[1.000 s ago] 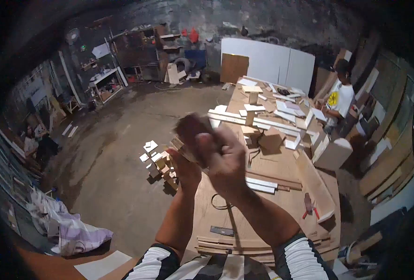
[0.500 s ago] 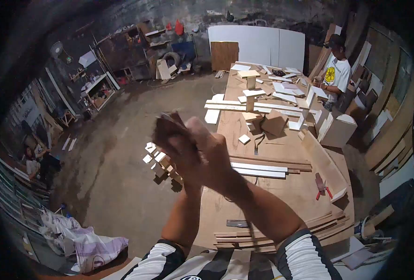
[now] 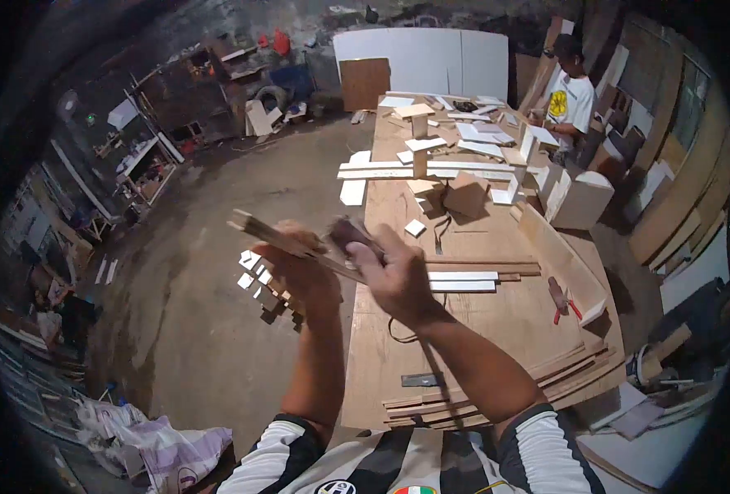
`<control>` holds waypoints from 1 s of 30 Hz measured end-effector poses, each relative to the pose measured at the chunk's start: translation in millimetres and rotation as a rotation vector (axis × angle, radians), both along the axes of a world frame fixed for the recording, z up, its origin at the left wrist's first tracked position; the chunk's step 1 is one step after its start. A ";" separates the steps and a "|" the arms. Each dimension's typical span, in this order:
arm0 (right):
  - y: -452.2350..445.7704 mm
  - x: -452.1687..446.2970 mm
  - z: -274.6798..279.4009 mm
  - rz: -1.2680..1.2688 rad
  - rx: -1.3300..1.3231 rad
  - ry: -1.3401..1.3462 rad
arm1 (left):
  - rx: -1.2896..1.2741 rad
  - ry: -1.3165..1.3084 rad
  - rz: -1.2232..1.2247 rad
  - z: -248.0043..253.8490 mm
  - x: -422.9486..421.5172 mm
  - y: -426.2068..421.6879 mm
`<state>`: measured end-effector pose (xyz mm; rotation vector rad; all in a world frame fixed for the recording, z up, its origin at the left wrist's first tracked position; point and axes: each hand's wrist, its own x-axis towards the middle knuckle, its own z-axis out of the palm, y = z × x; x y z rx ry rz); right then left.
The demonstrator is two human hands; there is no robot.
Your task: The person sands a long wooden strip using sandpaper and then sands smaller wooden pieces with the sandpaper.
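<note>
My left hand (image 3: 295,267) is closed around a thin wooden strip (image 3: 254,224), held in the air beyond the table's left edge. The strip slants from upper left to lower right. In my right hand (image 3: 399,270) is a small dark brown block (image 3: 350,234), its thumb pressed against the near side. The block is close to the strip; whether they touch, I cannot tell. Its exact kind does not show, though it resembles a sanding block.
The wooden table (image 3: 389,337) carries white strips (image 3: 464,286), brown strips (image 3: 546,383), red-handled pliers (image 3: 564,309) and a long wooden tray (image 3: 558,255). A stack of wood pieces (image 3: 270,292) is left of it. Another person (image 3: 569,103) stands at the far right.
My hands were close together and blurred; now they are apart, with the right hand farther right. The strip has come into clear view. The whole view has shifted slightly.
</note>
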<state>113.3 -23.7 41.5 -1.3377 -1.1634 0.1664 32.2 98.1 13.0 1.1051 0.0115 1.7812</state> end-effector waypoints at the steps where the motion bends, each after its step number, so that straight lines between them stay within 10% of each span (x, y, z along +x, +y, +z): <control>1: -1.3 11.8 -22.4 -0.060 0.029 0.017 | 0.084 -0.046 0.005 1.0 2.0 2.7; 10: -78.8 87.0 -150.6 -0.421 -0.308 0.252 | -0.203 -0.105 -0.091 26.4 3.1 23.4; 30: -188.3 206.8 -396.7 -0.537 -0.727 0.370 | -1.213 -0.020 0.117 -259.5 138.5 49.1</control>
